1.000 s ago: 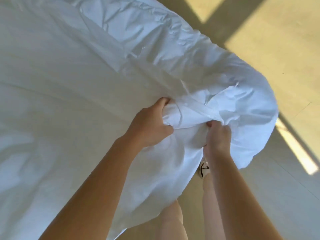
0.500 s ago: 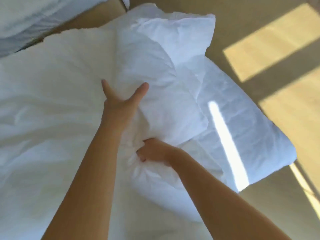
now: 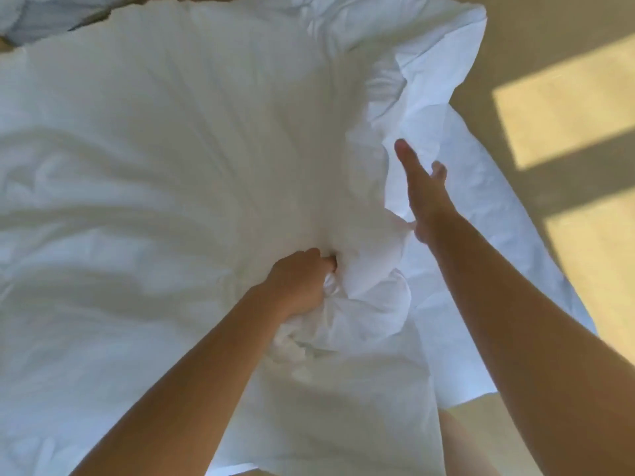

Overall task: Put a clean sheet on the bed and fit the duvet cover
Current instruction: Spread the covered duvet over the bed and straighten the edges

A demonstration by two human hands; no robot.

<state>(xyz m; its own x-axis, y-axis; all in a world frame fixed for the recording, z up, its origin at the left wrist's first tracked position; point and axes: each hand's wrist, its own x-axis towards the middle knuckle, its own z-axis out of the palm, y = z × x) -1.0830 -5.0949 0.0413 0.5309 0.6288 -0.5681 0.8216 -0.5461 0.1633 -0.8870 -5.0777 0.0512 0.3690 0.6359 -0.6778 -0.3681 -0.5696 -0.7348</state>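
A white duvet (image 3: 154, 166) spreads across most of the head view, lying low over the floor. Along its right side lies thinner, creased white fabric, the duvet cover (image 3: 481, 255), with a puffed corner at the top right. My left hand (image 3: 302, 283) grips a bunched fold of the white fabric near the middle, fingers curled into it. My right hand (image 3: 422, 190) reaches forward above the cover's crumpled edge, fingers straight and holding nothing. Whether it touches the fabric is not clear.
Beige floor (image 3: 536, 46) shows to the right, with bright sun patches (image 3: 563, 108) on it. More pale bedding (image 3: 44, 15) lies at the top left corner. My bare leg (image 3: 460, 444) stands at the bottom edge beside the cover.
One second ago both hands gripped a lifted bundle. The bedding has since dropped and spread out. Since half a second ago my left hand has closed on a fold and my right hand has let go and reached forward.
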